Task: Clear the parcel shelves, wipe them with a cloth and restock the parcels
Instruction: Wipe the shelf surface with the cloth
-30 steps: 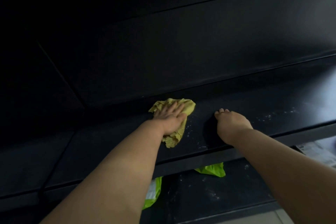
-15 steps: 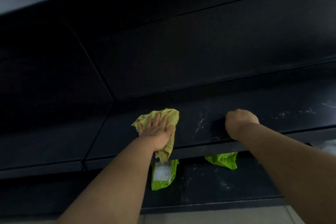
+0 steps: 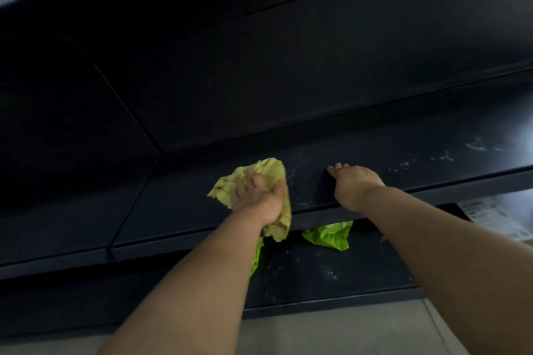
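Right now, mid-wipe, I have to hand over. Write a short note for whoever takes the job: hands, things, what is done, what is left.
Left hand: fingers spread, pressing the yellow cloth onto the upper shelf; the cloth's end hangs over the front edge.
Right hand: rests on the same shelf, holds nothing.
Done: no parcels show on this shelf.
Left: white dust remains to the right of the hands. The lower shelf is speckled too and holds a green parcel, with another half hidden behind the left forearm. Clear it, wipe it, then restock.
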